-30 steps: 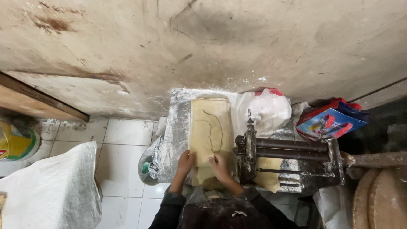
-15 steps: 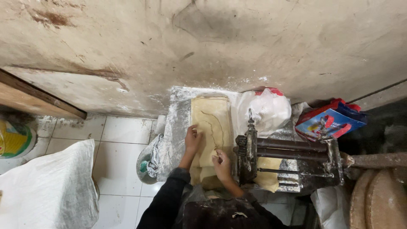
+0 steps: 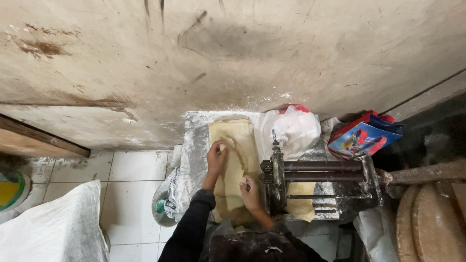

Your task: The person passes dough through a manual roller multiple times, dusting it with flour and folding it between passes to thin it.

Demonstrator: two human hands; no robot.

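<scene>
Sheet of dough (image 3: pixel 238 160) lying on a floured table (image 3: pixel 194 145) beside a roller machine (image 3: pixel 315 182). Left hand (image 3: pixel 216 157) pressed on the sheet, fingers curled; right hand (image 3: pixel 250 191) resting nearer the rollers, grip unclear.

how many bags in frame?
3: a white plastic bag beside the dough, a red-and-blue printed bag against the wall, a large white woven sack bottom left. Others may be hidden.

Long black sleeve on left arm (image 3: pixel 191 221), right forearm (image 3: pixel 264 218) bare

free: bare floured table (image 3: pixel 194 145) left | blocked: roller machine (image 3: pixel 320 187) right (white bag (image 3: pixel 291 130) behind)
</scene>
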